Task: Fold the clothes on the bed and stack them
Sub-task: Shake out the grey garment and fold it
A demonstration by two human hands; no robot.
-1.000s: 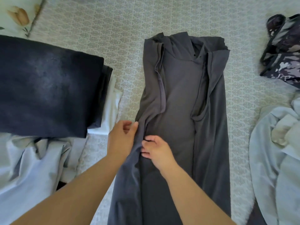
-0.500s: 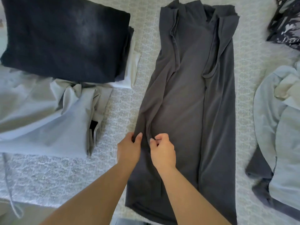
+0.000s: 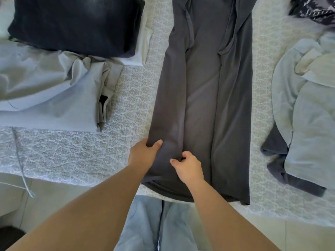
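A dark grey garment (image 3: 208,98) lies lengthwise on the bed, both long sides folded inward, its hem at the bed's near edge. My left hand (image 3: 143,154) grips the garment's left folded edge near the hem, thumb on top. Just to its right, my right hand (image 3: 188,168) pinches a crease of the same fabric. A folded dark navy piece (image 3: 76,24) tops a stack at the upper left, with a white item (image 3: 143,49) under it.
A crumpled pale grey garment (image 3: 50,95) lies left of the dark one, its drawstring (image 3: 21,160) hanging over the bed edge. A light blue-grey garment (image 3: 308,113) over a dark piece sits at right. A patterned dark cloth (image 3: 315,9) is at top right. The patterned bedspread (image 3: 90,153) shows between.
Both hands have slid down the garment's left fold toward the hem, smoothing it straighter. The view has shifted so the bed's near edge and my legs show.
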